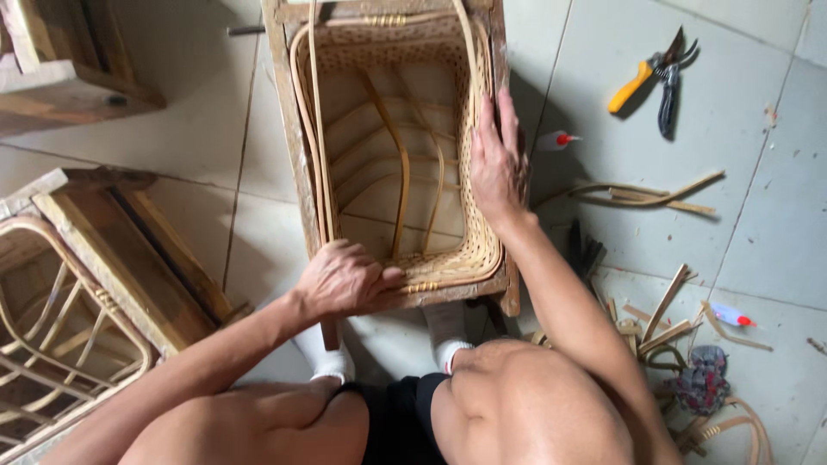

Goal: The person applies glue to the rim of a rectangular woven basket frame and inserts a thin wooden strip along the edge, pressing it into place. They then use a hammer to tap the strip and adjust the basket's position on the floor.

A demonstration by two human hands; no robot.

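Observation:
A rectangular woven rattan basket (pixel 448 250) sits inside a wooden frame mould (pixel 289 129) on the tiled floor between my knees. My left hand (pixel 345 280) grips the near rim of the basket and frame, fingers curled over the edge. My right hand (pixel 495 159) lies flat along the basket's right rim, fingers stretched toward the far end, pressing the rim against the frame. Bent cane ribs (pixel 401 172) run down the inside of the basket. A loose cane strip (pixel 317 112) runs along the left inner side.
Yellow-handled pruning shears (pixel 655 73) lie at the far right. Two small glue bottles with red caps (pixel 558 139) (pixel 730 316) lie on the floor. Cane offcuts (pixel 646 196) scatter at right. Another wooden frame with a cane skeleton (pixel 77 293) stands at left.

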